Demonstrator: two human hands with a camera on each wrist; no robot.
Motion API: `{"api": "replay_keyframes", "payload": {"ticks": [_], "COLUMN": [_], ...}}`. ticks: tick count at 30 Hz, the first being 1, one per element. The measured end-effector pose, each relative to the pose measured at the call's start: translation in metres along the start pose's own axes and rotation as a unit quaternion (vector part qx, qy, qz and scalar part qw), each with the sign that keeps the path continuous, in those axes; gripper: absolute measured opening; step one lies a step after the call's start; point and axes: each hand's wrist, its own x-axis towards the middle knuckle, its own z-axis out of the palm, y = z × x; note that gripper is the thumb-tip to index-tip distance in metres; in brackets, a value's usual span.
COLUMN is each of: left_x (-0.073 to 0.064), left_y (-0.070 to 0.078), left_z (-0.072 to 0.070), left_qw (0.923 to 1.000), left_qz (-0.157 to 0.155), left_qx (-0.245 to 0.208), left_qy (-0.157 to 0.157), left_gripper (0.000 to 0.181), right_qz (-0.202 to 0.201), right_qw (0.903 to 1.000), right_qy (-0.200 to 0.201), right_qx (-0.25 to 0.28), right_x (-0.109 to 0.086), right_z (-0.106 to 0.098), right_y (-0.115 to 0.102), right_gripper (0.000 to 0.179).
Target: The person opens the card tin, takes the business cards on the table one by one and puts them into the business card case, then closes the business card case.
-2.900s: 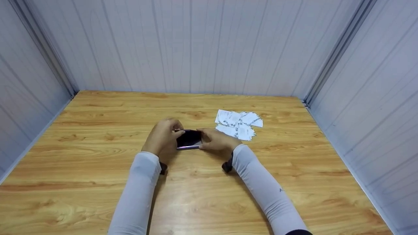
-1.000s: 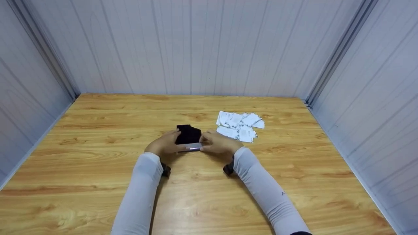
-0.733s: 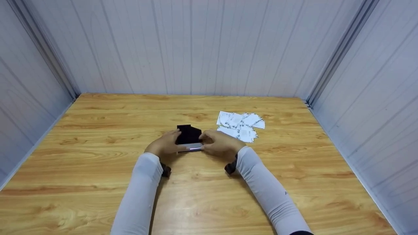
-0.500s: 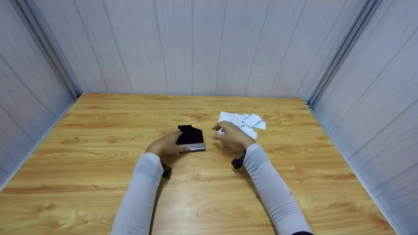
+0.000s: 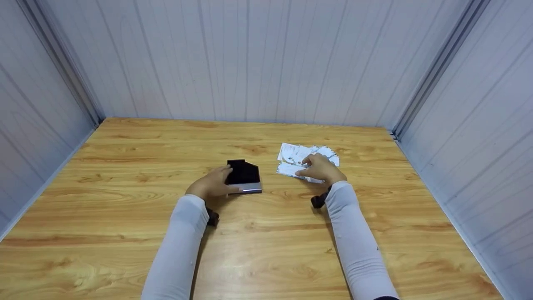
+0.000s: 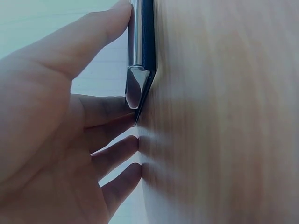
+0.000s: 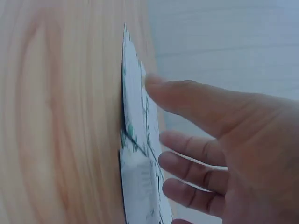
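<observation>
Right hand [image 5: 322, 168] is hanging over white printed paper cards [image 5: 287, 168], fingers apart, spread running left-right; left hand [image 5: 211, 183], farther off, is gripping the flat black-and-silver case [image 5: 245, 173].

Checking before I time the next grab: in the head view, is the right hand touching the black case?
No, the right hand is at the white cards, with bare wooden table between it and the black case.
</observation>
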Motion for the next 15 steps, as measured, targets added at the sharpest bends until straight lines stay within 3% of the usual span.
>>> {"api": "replay_keyframes", "payload": {"ticks": [15], "left_x": [0.0016], "left_y": [-0.0046], "left_z": [-0.0003], "left_qw": [0.9998], "left_qz": [0.012], "left_qx": [-0.014], "left_qy": [0.004], "left_gripper": [0.089], "right_qz": [0.037], "right_qw": [0.9992], "right_qy": [-0.009], "right_qx": [-0.015], "right_x": [-0.0015], "right_z": [0.0023], "right_y": [0.0054], "right_gripper": [0.055]}}
